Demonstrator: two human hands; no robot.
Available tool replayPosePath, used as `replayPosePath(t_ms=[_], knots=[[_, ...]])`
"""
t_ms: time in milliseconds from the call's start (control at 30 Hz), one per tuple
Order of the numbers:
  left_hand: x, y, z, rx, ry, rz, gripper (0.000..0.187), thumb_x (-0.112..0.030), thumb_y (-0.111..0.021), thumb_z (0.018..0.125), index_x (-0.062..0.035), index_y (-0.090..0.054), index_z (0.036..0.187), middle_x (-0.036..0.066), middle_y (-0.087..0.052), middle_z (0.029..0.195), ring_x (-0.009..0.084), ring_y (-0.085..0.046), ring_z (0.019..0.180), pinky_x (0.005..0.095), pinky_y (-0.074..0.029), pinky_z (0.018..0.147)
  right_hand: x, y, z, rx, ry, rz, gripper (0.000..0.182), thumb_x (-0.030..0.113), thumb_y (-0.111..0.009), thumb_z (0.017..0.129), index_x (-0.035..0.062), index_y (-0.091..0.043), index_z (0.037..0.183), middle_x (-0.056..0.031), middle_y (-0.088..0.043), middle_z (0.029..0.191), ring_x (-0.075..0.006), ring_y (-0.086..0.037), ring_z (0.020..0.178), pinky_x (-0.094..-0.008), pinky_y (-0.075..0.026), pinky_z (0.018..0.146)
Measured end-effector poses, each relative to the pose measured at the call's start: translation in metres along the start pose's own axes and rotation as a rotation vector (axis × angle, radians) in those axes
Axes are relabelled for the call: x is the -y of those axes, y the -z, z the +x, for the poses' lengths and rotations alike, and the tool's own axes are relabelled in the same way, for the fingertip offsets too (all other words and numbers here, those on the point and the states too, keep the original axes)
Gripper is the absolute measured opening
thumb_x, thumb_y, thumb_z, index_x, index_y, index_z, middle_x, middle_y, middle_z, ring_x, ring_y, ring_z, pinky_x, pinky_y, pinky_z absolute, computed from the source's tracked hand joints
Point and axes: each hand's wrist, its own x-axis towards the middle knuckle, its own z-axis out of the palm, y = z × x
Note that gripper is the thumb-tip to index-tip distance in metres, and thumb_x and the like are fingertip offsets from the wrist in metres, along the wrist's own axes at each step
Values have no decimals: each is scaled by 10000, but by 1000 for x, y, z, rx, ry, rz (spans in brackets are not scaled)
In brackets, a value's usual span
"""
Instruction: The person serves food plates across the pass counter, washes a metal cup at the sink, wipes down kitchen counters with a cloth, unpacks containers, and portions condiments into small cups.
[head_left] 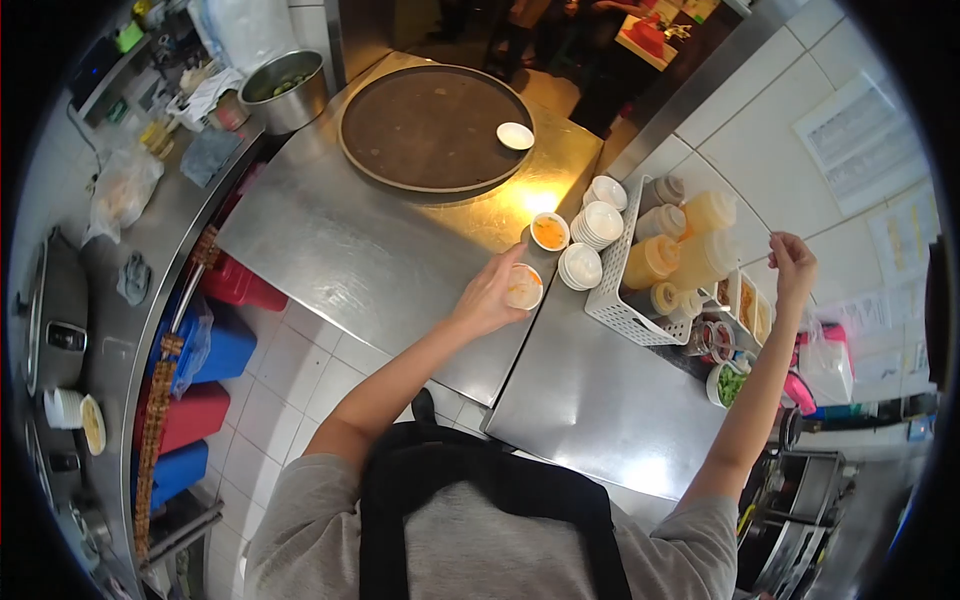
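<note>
My left hand (490,297) is closed round a small white cup (523,287) with pale and orange contents, above the steel counter. Just beyond it stands another small bowl (549,232) holding orange sauce. My right hand (793,262) is raised at the right, above the condiment containers, its fingers pinched together; whatever they hold is too small to make out. Stacks of small white dishes (597,225) stand beside a white perforated basket (612,291) of squeeze bottles (705,258). A bowl of chopped greens (731,383) lies below my right hand, near the forearm.
A round brown tray (435,125) with one small white dish (515,136) sits at the back. At its left stands a metal pot (286,90). Coloured bins (215,345) are under the left counter. People are partly visible beyond the opening.
</note>
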Motion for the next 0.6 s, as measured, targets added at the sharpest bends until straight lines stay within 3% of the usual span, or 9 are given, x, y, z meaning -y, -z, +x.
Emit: replayPosePath(t_ms=[67,133,167,267,333,433,500,600], knots=[[11,-11,14,14,-2,53,975,-106,-788,541,-84,-224,1337,170,-438,1214,335,-436,1133,390,-362,964,62,-30,-30,79,52,44,113,68,-575,805,-5,-642,858,-10,-581,669,-69,-492,543,-214,-408,503],[14,-12,23,20,4,109,984,-113,-792,539,-81,-219,1339,173,-427,1233,349,-426,1140,402,-354,970,84,-78,-60,215,-48,58,112,67,-584,793,10,-651,862,-17,-609,694,-84,-539,592,-217,-436,548],[14,-11,27,40,4,112,1008,-120,-796,541,-82,-198,1352,175,-408,1254,351,-414,1151,410,-344,979,99,-110,-79,274,22,-116,111,74,-600,782,11,-653,858,-44,-630,702,-114,-574,616,-247,-463,580],[11,-3,27,25,-60,64,1039,-131,-798,546,-82,-169,1373,187,-381,1284,357,-396,1166,417,-325,993,95,-197,-117,504,218,-59,85,59,-624,728,-6,-637,782,-160,-628,720,-247,-619,635,-312,-482,590],[10,9,18,-17,-117,18,1046,-133,-796,550,-81,-161,1380,199,-373,1291,360,-390,1170,417,-316,999,78,-238,-130,655,198,-45,81,63,-611,728,-9,-639,753,-191,-617,718,-311,-615,655,-348,-482,600],[18,32,-11,-72,15,-14,992,-133,-775,592,-76,-176,1381,198,-354,1314,349,-387,1181,408,-318,1000,59,-267,-137,697,326,-219,96,65,-581,743,-5,-646,744,-213,-608,727,-346,-609,681,-390,-480,617],[26,49,-36,-139,109,-100,936,-120,-762,619,-110,-217,1380,142,-324,1359,283,-404,1176,408,-380,946,55,-271,-137,723,392,-244,101,62,-568,745,-1,-647,736,-215,-607,730,-347,-610,689,-402,-479,621],[28,76,-82,-253,163,-95,822,-92,-726,652,-70,-286,1347,164,-382,1305,310,-449,1133,379,-400,923,57,-269,-132,742,486,-349,106,67,-555,738,2,-632,704,-214,-602,711,-350,-609,689,-422,-478,626]])
